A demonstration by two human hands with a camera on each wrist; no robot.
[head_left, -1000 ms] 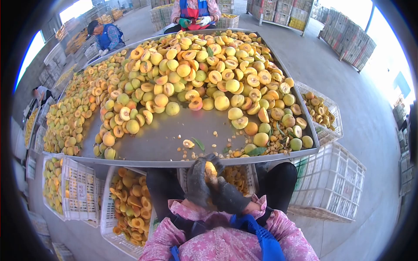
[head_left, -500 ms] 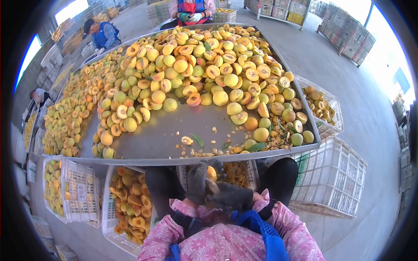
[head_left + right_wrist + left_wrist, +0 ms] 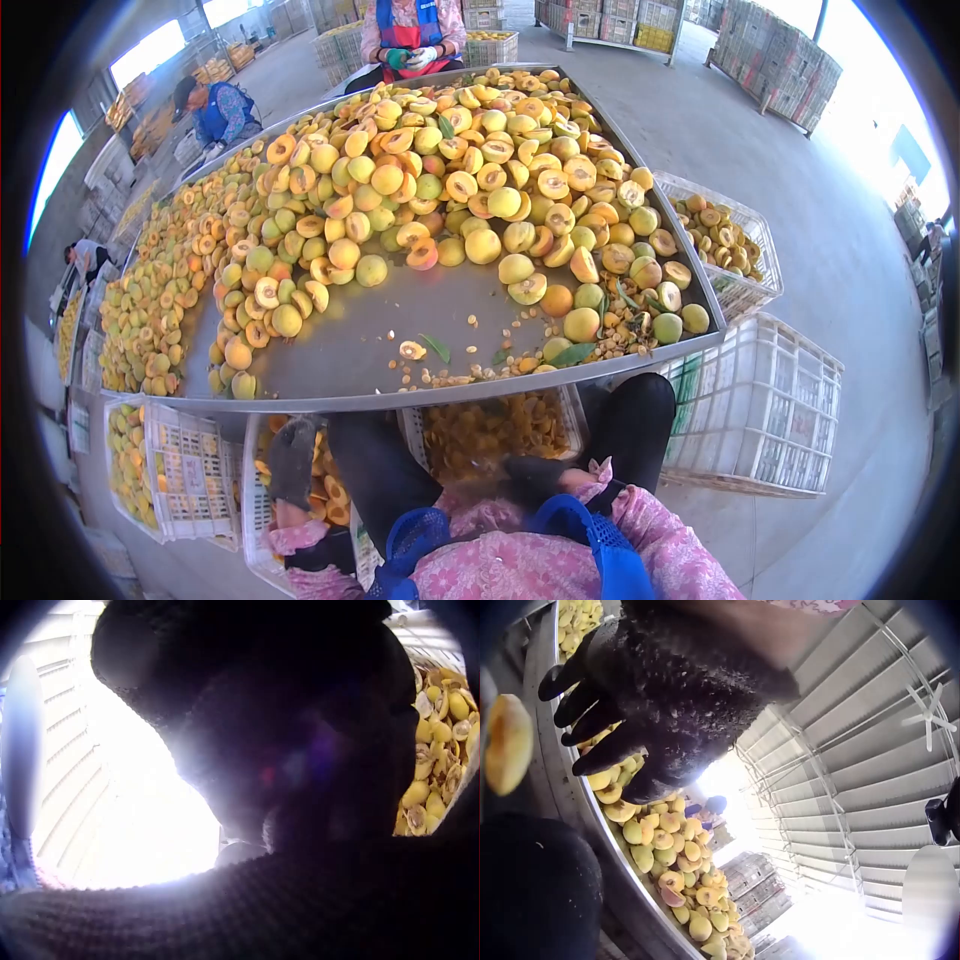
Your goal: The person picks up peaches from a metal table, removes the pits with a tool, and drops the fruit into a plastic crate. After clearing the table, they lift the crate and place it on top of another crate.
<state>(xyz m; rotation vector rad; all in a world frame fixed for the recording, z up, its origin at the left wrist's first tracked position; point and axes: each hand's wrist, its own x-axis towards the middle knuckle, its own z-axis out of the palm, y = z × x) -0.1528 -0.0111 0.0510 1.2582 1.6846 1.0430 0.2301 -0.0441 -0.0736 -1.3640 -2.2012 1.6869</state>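
Fruit half (image 3: 508,746) is apart from your L hand (image 3: 292,462), glove fingers straight & spread, nothing gripped, above the L crate (image 3: 251,520) w/ cut fruit (image 3: 330,482). Your R hand (image 3: 535,478) is by the middle crate (image 3: 575,412) betw. your legs; can't tell its grip, too dark. Tray (image 3: 350,345) ahead has piled fruit (image 3: 483,246), pits (image 3: 437,380) nr the front edge & a leaf (image 3: 435,347).

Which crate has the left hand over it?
The fruit crate just outside the left leg; no other crate has the left hand over it.
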